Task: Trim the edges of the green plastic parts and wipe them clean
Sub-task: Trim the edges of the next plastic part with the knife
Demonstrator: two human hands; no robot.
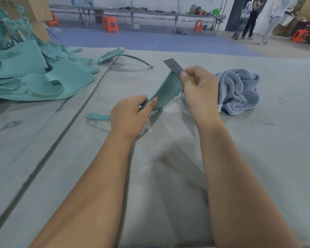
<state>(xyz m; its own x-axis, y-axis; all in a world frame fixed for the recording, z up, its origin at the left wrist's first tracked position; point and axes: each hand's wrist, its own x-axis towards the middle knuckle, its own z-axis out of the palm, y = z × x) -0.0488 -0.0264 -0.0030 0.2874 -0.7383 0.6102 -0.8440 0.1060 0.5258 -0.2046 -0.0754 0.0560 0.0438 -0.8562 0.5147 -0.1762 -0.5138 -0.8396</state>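
Above the tabletop (168,176), the green plastic part (166,91) is held tilted, long axis running from near-left up to far-right. My left hand (128,115) pinches its near end. My right hand (199,90) grips the blade (173,66), thumb pressing it flat against the part's far edge. The blue cloth (238,90) lies just right.

So the green part (166,93) is a thin curved teal panel, held up off the table and tilted on edge, with a skinny arm (97,116) curling out to the left. The blade (173,67) is flat and grey, laid against its top edge. A crumpled blue-grey cloth (238,90) sits just right. Big pile (34,72) of matching parts far left, one loose part (118,55) behind.
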